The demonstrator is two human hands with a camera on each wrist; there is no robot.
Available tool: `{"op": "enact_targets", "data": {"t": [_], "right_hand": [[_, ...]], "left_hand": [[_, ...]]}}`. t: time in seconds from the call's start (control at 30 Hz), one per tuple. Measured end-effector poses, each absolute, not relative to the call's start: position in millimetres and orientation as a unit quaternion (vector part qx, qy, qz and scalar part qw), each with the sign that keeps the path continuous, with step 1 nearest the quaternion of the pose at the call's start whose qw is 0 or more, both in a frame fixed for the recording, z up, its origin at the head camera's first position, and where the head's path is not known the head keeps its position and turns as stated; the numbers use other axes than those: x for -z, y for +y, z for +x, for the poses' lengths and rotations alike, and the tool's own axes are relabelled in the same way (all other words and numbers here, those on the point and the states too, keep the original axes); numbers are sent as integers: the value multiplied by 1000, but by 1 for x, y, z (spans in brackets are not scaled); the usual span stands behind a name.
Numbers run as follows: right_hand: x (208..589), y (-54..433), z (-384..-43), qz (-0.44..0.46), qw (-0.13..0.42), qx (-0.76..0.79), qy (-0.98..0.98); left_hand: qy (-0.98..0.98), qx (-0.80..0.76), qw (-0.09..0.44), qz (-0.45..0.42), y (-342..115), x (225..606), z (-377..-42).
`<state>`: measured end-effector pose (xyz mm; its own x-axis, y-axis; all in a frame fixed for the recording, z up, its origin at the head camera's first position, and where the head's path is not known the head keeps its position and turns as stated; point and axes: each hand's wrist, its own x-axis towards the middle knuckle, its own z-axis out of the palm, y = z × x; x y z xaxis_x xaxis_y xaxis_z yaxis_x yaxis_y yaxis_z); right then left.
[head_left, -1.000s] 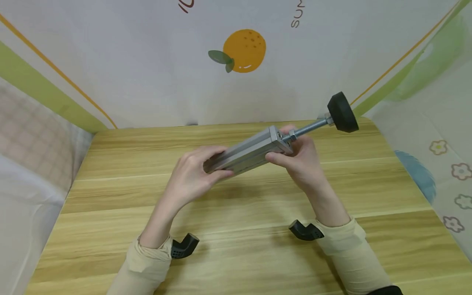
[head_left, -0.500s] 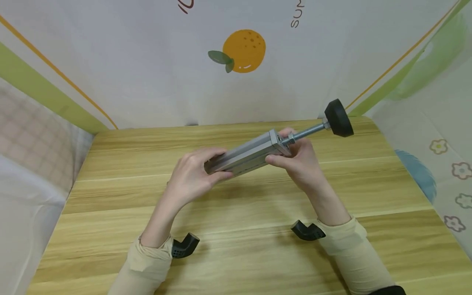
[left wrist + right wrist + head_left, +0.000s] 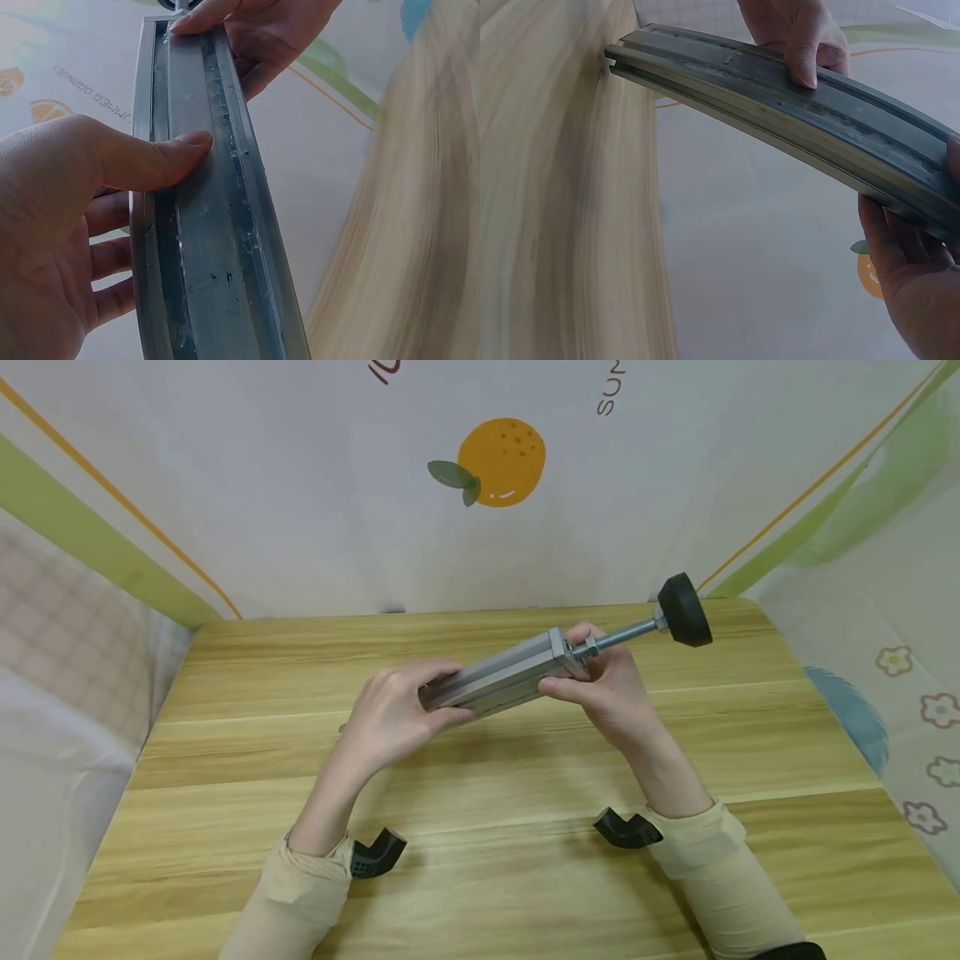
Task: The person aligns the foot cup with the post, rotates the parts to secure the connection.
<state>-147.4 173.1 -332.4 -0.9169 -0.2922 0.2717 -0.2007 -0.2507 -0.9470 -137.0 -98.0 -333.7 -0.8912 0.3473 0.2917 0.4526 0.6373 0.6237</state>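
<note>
A long silver aluminium profile (image 3: pixel 498 678) is held off the wooden tabletop by both hands, tilted with its right end higher. From its end plate a threaded rod (image 3: pixel 626 633) with nuts sticks out, carrying a black levelling foot (image 3: pixel 684 610). My left hand (image 3: pixel 390 714) grips the profile around its middle, thumb (image 3: pixel 169 159) across the grooved face. Near the end plate, my right hand (image 3: pixel 618 697) grips it between thumb and fingers. The profile's other end (image 3: pixel 630 56) shows in the right wrist view; in the head view my left hand hides most of that part.
Below the hands lies the wooden tabletop (image 3: pixel 480 860). A white printed cloth (image 3: pixel 315 510) with an orange hangs behind its back edge. More fabric (image 3: pixel 885 710) flanks the right side. Black camera mounts (image 3: pixel 378 853) sit at both wrists.
The levelling foot has swung down and slightly left as the profile's tilt lessens. The profile's left end now peeks out beside my left wrist. Both hands keep their hold.
</note>
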Motion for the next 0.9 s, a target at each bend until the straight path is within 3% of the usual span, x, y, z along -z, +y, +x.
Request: {"op": "enact_targets", "data": {"t": [0.67, 0.9], "right_hand": [[338, 174, -151, -178, 38, 764, 619], [339, 173, -151, -168, 27, 767, 619]], "left_hand": [[-914, 339, 48, -217, -97, 334, -140], [-918, 301, 78, -245, -94, 338, -137]]}}
